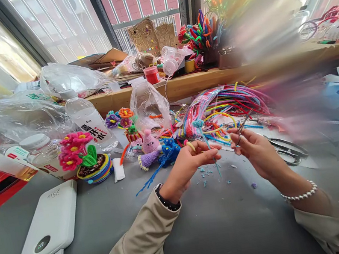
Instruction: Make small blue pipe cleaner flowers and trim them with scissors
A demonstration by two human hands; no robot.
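My left hand (196, 159) is closed, pinching a light-blue pipe cleaner (205, 138) between thumb and fingers. Its fluffy tip stands up above the hand and its thin tail hangs below. A yellow ring with a pink bead is on one finger. My right hand (256, 151), a short way to the right, is closed around small metal scissors (245, 121) that point up and away. Beneath both hands, light-blue fuzz clippings (203, 175) are scattered on the grey table. Larger scissors (286, 148) lie beyond my right wrist.
A bundle of coloured pipe cleaners (211, 107) lies ahead. Blue tasselled craft (168, 151), a pink crocheted figure (150, 141) and a potted flower craft (95, 169) stand left. A white power bank (47, 225) and water bottle (89, 123) sit farther left. The right side is blurred.
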